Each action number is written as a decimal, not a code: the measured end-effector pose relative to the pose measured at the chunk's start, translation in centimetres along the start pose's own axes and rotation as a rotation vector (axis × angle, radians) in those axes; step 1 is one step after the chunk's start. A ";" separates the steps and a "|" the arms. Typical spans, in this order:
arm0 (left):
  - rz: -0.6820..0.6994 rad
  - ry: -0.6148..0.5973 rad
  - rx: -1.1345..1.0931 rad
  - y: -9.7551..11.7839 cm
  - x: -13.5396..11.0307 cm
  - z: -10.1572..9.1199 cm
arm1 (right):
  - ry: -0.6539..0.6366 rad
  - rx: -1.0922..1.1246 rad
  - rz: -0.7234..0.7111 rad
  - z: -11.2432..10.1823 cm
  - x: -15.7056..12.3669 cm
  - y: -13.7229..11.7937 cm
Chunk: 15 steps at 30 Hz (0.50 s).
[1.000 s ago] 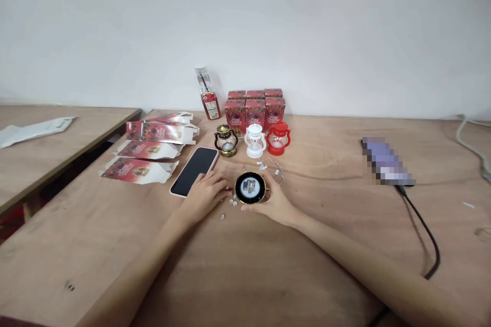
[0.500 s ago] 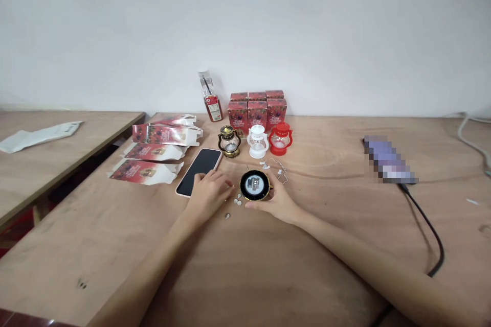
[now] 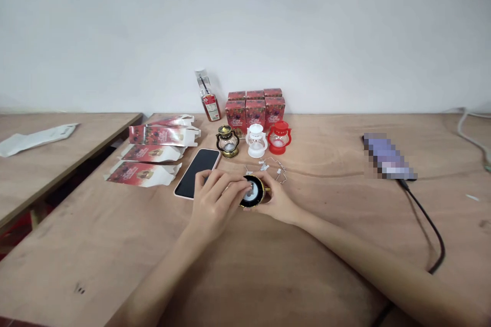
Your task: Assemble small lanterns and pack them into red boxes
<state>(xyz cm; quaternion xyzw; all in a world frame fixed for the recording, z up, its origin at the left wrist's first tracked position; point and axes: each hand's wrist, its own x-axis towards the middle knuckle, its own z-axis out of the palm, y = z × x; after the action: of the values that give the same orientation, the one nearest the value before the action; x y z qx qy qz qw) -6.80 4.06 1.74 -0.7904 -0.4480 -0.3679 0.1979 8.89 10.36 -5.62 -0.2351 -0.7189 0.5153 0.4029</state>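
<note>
My right hand (image 3: 278, 199) grips a small round black-and-gold lantern base (image 3: 253, 191) just above the wooden table (image 3: 245, 265), its open underside turned toward me. My left hand (image 3: 215, 202) has its fingers pinched against the left edge of that base; whatever sits between the fingertips is too small to make out. A black phone (image 3: 196, 165) lies flat just left of my left hand. Thin wire handles and small white parts (image 3: 270, 166) lie behind the base.
Three mini lanterns, bronze (image 3: 227, 142), white (image 3: 256, 141) and red (image 3: 279, 138), stand before several red boxes (image 3: 255, 107). Flattened red cartons (image 3: 153, 150) lie at the left. A bottle (image 3: 207, 96) stands by the wall. A black cable (image 3: 424, 225) runs at the right.
My left hand rose from the small loose pieces on the table and moved right onto the lantern base. The base has tilted; the right hand has barely shifted.
</note>
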 end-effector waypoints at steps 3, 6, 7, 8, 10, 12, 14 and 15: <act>0.007 0.020 0.014 -0.3 -0.5 0.1 | -0.014 -0.007 0.006 0.0 0.0 0.0; 0.075 0.022 0.049 -0.5 -0.7 0.0 | -0.013 0.038 0.021 -0.1 0.0 -0.1; 0.110 0.032 0.070 -0.6 -0.8 0.0 | -0.012 0.057 0.029 -0.1 0.0 -0.1; 0.144 0.045 0.093 -0.6 -0.9 0.1 | -0.010 0.074 0.035 -0.1 0.0 -0.2; 0.176 0.062 0.126 -0.5 -1.1 0.4 | -0.001 0.095 0.036 -0.1 0.0 -0.3; 0.176 0.061 0.150 -0.4 -1.3 0.8 | 0.016 0.090 0.028 -0.1 0.0 -0.3; 0.163 0.044 0.170 -0.2 -1.5 1.2 | 0.042 0.072 0.018 0.0 0.0 -0.3; 0.161 0.037 0.176 -0.1 -1.5 1.4 | 0.062 0.059 0.014 0.0 -0.1 -0.3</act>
<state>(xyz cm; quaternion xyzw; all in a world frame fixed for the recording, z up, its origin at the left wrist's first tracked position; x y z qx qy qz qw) -6.79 4.14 -0.30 -0.7966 -0.4100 -0.3244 0.3035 8.99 10.19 -5.38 -0.2439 -0.6889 0.5318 0.4279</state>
